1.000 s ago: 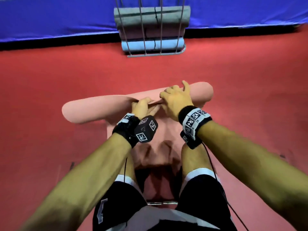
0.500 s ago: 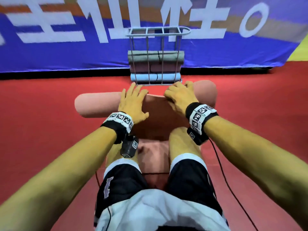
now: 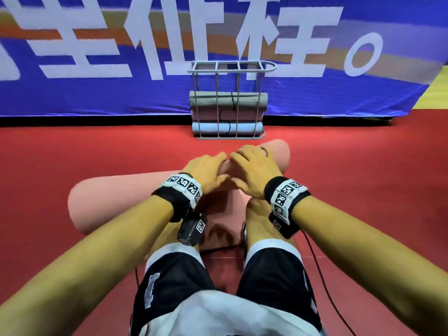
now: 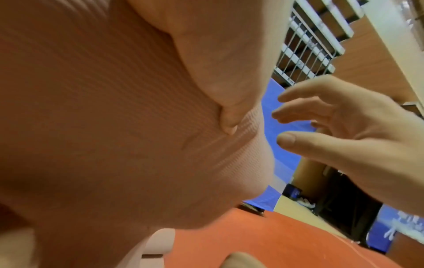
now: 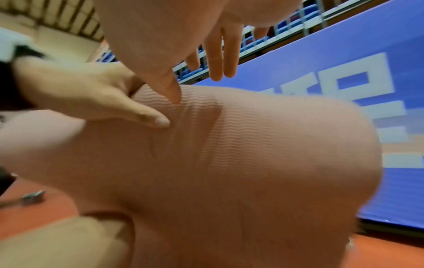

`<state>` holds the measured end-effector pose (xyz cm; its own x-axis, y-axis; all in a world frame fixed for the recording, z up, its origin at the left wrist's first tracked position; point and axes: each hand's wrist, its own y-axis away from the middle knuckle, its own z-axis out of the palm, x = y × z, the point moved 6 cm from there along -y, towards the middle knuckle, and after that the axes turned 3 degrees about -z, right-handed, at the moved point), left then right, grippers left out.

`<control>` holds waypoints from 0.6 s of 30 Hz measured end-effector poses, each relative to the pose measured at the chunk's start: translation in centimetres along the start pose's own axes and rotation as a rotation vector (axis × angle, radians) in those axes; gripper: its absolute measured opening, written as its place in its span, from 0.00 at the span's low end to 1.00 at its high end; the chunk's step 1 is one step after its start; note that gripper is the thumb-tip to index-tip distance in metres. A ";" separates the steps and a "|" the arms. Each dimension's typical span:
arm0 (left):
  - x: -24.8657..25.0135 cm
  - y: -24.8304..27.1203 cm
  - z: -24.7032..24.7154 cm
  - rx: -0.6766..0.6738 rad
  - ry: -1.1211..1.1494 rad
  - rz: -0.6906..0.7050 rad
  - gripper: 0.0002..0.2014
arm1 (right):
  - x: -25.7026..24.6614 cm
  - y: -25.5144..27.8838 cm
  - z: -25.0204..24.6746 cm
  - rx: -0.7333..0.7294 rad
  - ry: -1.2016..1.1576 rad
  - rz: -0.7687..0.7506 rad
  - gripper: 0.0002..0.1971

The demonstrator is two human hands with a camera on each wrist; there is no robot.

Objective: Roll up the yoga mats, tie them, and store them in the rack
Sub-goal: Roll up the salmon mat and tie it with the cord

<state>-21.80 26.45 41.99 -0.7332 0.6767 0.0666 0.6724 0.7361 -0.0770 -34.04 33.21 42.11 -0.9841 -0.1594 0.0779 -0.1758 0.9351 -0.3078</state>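
Observation:
A pink yoga mat (image 3: 121, 197) lies as a thick roll across the red floor, its right end pointing further away. Both hands sit close together on top of its middle. My left hand (image 3: 208, 169) lies over the crest, and its thumb (image 4: 227, 127) presses into the ribbed mat (image 4: 114, 127). My right hand (image 3: 252, 170) rests beside it with straight, spread fingers (image 5: 220, 54) and its thumb pushed into the mat (image 5: 275, 145). A short flat tail of the mat (image 3: 218, 229) shows between my knees. No tie is visible.
A white wire rack (image 3: 231, 70) stands straight ahead against a blue banner (image 3: 97, 93). It holds a grey roll (image 3: 208, 99), a mauve roll (image 3: 249, 115) and a light blue roll (image 3: 208, 128). A black cable (image 3: 315, 258) trails on the floor (image 3: 363, 190) by my right leg.
Both hands have slid together to the middle of the roll. The roll has swung so its right end is further away, and less flat mat shows between my knees.

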 end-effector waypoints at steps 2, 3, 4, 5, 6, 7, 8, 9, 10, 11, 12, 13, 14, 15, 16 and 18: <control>0.4 0.6 1.4 -0.012 0.013 0.033 0.21 | -0.2 -0.1 1.9 -0.068 -0.025 -0.006 0.37; 0.2 0.7 1.9 -0.006 0.019 0.044 0.19 | -0.2 -0.4 2.7 -0.076 -0.039 -0.037 0.35; -0.1 0.9 2.1 -0.004 0.035 0.046 0.17 | -0.3 -0.8 3.2 -0.094 -0.038 -0.066 0.30; -0.8 0.9 2.4 -0.015 0.062 0.028 0.17 | -0.6 -1.2 3.6 -0.128 -0.021 -0.093 0.25; -1.3 0.9 2.6 -0.029 0.086 0.004 0.19 | -0.7 -1.5 3.9 -0.181 -0.003 -0.109 0.22; -1.9 0.9 2.8 -0.040 0.089 -0.026 0.20 | -0.8 -1.9 4.2 -0.229 0.002 -0.118 0.21; -2.6 0.9 3.1 -0.042 0.066 -0.050 0.21 | -0.8 -2.4 4.4 -0.259 0.000 -0.108 0.21; -3.1 1.0 3.2 -0.035 0.014 -0.069 0.22 | -0.4 -2.7 4.5 -0.278 -0.005 -0.086 0.21; -3.6 1.0 3.3 -0.023 -0.037 -0.084 0.23 | 0.0 -2.9 4.7 -0.300 -0.012 -0.066 0.21; -4.1 1.1 3.3 -0.012 -0.074 -0.097 0.23 | 0.4 -3.1 4.8 -0.316 -0.015 -0.055 0.21; -4.6 1.2 3.5 -0.007 -0.087 -0.108 0.24 | 0.6 -3.3 5.0 -0.331 -0.009 -0.056 0.21; -5.1 1.2 3.7 -0.010 -0.083 -0.124 0.25 | 0.6 -3.5 5.1 -0.342 0.004 -0.068 0.20; -5.5 1.2 4.0 -0.027 -0.067 -0.143 0.26 | 0.5 -3.7 5.2 -0.349 0.017 -0.083 0.20; -5.9 1.1 4.5 -0.061 -0.041 -0.165 0.28 | 0.3 -3.8 5.3 -0.356 0.022 -0.093 0.20; -6.2 1.0 5.0 -0.098 -0.007 -0.185 0.30 | 0.2 -3.9 5.4 -0.364 0.017 -0.095 0.20; -6.2 0.6 5.7 -0.158 0.046 -0.204 0.34 | 0.4 -4.0 5.4 -0.395 -0.011 -0.071 0.21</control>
<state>-17.44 22.64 35.84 -0.8521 0.5116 0.1103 0.5216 0.8475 0.0983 -33.84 27.70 38.19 -0.9704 -0.2295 0.0752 -0.2229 0.9710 0.0862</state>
